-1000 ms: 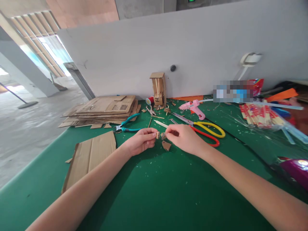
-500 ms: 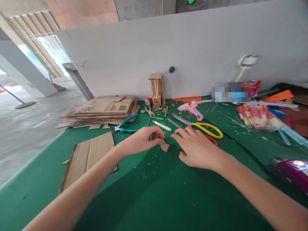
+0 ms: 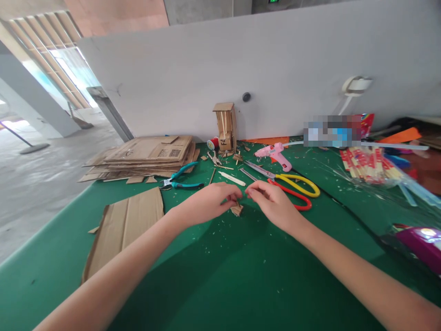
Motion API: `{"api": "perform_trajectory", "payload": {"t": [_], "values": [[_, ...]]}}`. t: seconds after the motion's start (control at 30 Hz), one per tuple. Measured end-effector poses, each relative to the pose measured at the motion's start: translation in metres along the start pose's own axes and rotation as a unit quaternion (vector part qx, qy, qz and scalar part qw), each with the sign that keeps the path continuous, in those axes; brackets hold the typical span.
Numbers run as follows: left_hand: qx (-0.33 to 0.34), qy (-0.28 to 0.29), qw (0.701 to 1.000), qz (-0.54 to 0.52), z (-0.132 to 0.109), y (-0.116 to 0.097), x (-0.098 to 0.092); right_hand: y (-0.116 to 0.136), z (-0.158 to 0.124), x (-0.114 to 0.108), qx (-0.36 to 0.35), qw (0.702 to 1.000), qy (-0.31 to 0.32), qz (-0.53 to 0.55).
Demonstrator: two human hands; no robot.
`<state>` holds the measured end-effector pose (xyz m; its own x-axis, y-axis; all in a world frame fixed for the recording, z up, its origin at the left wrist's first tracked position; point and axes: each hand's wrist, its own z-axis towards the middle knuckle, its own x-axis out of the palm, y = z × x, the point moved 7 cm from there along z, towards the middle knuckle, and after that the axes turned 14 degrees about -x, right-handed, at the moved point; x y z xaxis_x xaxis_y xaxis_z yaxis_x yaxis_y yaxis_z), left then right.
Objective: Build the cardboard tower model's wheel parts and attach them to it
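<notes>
My left hand (image 3: 217, 200) has its fingers closed on a small folded cardboard piece (image 3: 237, 210), partly hidden under the fingertips. Just to the right, my right hand (image 3: 274, 202) is closed in a pinch; whatever sits between thumb and forefinger is too small to make out. A slim gap parts the two hands. Beyond them lie a pale pen-like stick (image 3: 232, 178) and a thin metal blade (image 3: 248, 176). Scissors (image 3: 292, 185) with one yellow and one red handle rest beside my right hand. Teal-handled pliers (image 3: 182, 179) lie beyond my left wrist.
Stacked cardboard sheets (image 3: 148, 156) lie at the back left, and a loose cardboard sheet (image 3: 126, 220) lies under my left forearm. A small cardboard structure (image 3: 225, 128) stands against the white panel (image 3: 193, 82). A pink glue gun (image 3: 275, 154) trails a black cord (image 3: 339, 202) across the right side.
My right hand has moved left toward the cardboard piece and gone from spread fingers to a pinch, uncovering the red scissor handle. My left fingers now cover more of the piece.
</notes>
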<state>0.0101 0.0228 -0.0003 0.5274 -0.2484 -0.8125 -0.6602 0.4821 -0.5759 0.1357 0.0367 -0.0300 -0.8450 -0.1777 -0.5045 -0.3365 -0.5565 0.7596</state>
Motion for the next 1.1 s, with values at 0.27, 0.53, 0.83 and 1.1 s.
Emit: {"api": "perform_trajectory", "payload": {"t": [0.27,0.53,0.83,1.1], "values": [[0.031,0.032,0.997,0.063,0.004,-0.003,0.014,0.000,-0.003,0.014,-0.046,0.998,0.043,-0.004],[0.023,0.050,0.993,0.100,0.004,0.002,0.018,-0.002,-0.005,0.016,-0.055,0.997,0.047,-0.009],[0.021,0.046,0.994,0.096,0.003,0.003,0.019,-0.001,-0.007,0.017,-0.067,0.997,0.047,-0.008],[-0.006,0.025,0.994,0.110,0.000,0.006,-0.002,0.008,-0.010,0.025,-0.077,0.987,0.048,-0.130]]}}
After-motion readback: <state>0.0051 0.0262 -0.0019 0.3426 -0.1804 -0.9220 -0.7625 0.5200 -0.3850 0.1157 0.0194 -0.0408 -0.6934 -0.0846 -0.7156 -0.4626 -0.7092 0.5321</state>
